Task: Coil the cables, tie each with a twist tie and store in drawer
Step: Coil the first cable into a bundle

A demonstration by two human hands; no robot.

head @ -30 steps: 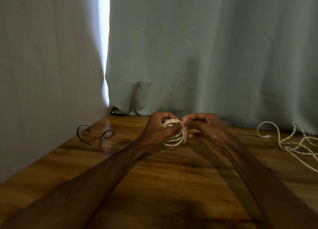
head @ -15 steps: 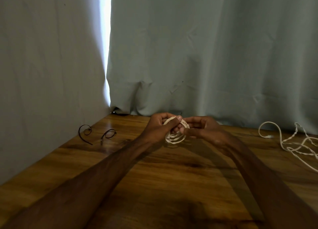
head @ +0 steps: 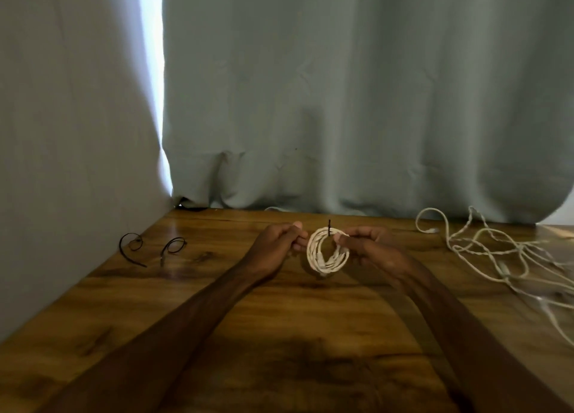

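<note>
Both hands have drawn apart since half a second ago, when the left fingers were wrapped over the white loops, and the bundle now shows fully in the gap between them. The coiled cable (head: 324,267) hangs upright just above the wooden table (head: 279,335), roughly at its middle and towards the far edge, with its ring facing the camera. A black twist tie (head: 329,226) crosses the top of the ring and one end sticks straight up. The right hand (head: 371,248) pinches the upper right of the ring, just beside the tie, with thumb and fingertips, its other fingers curled under. The left hand (head: 278,246) has its fingers curled and its thumb raised, and its fingertips sit at the ring's left edge; I cannot tell whether they grip the cable or only lie beside it. Two spare twist ties (head: 132,245), black and looped, lie on the table well to the left, near the wall. A tangle of loose cables (head: 484,248) spreads over the table's right side. Behind everything hangs a pale curtain (head: 341,102).
</note>
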